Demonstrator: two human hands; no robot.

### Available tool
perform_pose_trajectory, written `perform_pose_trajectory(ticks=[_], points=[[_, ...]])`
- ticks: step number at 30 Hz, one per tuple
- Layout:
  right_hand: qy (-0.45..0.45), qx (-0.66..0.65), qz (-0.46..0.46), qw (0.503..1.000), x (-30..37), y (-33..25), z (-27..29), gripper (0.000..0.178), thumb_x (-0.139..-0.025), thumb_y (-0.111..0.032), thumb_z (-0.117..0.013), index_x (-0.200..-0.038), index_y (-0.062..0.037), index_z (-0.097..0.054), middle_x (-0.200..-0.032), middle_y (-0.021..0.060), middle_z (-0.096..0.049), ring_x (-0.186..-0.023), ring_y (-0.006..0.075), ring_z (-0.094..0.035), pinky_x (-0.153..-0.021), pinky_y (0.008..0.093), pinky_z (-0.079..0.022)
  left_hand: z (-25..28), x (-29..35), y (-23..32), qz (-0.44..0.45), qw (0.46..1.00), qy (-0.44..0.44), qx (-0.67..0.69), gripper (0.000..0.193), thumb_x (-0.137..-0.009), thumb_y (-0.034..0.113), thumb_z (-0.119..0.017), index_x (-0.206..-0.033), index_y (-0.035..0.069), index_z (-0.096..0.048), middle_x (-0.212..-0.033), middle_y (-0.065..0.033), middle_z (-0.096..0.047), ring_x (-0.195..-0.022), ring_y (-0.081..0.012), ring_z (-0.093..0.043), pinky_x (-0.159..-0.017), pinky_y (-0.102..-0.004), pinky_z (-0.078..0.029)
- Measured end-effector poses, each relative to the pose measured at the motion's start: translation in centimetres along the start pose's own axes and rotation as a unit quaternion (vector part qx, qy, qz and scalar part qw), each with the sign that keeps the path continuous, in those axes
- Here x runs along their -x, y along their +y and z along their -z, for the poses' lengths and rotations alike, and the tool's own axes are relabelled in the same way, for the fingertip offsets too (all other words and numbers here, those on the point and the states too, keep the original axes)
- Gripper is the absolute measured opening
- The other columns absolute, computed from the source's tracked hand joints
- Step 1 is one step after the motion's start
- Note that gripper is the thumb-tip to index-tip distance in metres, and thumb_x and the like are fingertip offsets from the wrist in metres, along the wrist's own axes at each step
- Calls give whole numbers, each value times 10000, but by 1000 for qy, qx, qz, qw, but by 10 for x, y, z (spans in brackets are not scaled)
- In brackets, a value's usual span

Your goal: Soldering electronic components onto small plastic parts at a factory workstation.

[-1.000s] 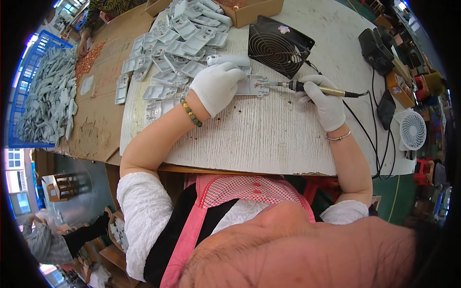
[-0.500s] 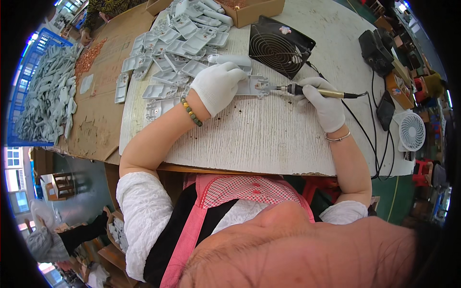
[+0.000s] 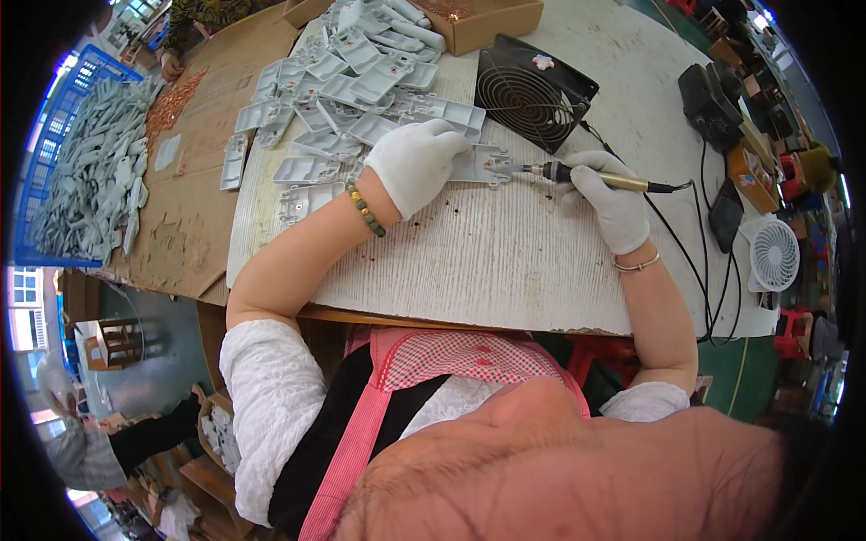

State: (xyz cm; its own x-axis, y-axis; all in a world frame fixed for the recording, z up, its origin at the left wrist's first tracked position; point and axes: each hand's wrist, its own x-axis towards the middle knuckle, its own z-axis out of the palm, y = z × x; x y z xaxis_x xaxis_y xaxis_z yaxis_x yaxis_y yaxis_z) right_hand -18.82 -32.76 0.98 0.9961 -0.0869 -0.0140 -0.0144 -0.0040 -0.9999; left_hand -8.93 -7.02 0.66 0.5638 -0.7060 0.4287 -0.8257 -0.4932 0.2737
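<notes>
The white-gloved right hand (image 3: pixel 612 206) had its grip closed around a gold-and-black, pen-shaped soldering iron (image 3: pixel 628 182), tip at a pale-grey plastic casing (image 3: pixel 474 166) on the white wood-grained table (image 3: pixel 496 266). The white-gloved left hand (image 3: pixel 415 168) covered the casing's left end, grip unclear.

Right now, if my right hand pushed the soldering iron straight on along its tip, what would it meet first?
Most likely the right end of the light grey plastic casing by your left hand; the soldering iron's tip looks at or just over it, depth unclear.

Casing (image 3: pixel 457 114) beyond left hand (image 3: pixel 415 166) — turned over
</notes>
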Motion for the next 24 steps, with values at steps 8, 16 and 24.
perform_pose_trajectory(ticks=[8,16,24], points=[[19,-59,-7,998,-3,2,4,167,-869,-99,-565,-968,28,-608,-824,92,-651,-699,118,-619,-626,231,-511,0,0,0,2,1000,-7,-3,198,-767,17,-513,-870,107,-656,-855,-79,-605,-762,-286,-597,-689,-367,-493],[-10,-4,12,1000,0,0,0,163,-886,-94,-525,-989,14,-589,-822,86,-652,-666,108,-612,-620,220,-502,-1,1,0,4,1000,-8,-15,194,-766,24,-515,-875,114,-649,-843,-76,-600,-747,-288,-593,-674,-377,-490],[-6,3,12,1000,-1,0,0,174,-877,-108,-561,-974,31,-605,-821,101,-649,-686,120,-620,-610,231,-521,-1,1,0,1,1000,-4,-11,189,-766,27,-518,-873,114,-648,-845,-79,-601,-754,-286,-595,-673,-378,-489]])
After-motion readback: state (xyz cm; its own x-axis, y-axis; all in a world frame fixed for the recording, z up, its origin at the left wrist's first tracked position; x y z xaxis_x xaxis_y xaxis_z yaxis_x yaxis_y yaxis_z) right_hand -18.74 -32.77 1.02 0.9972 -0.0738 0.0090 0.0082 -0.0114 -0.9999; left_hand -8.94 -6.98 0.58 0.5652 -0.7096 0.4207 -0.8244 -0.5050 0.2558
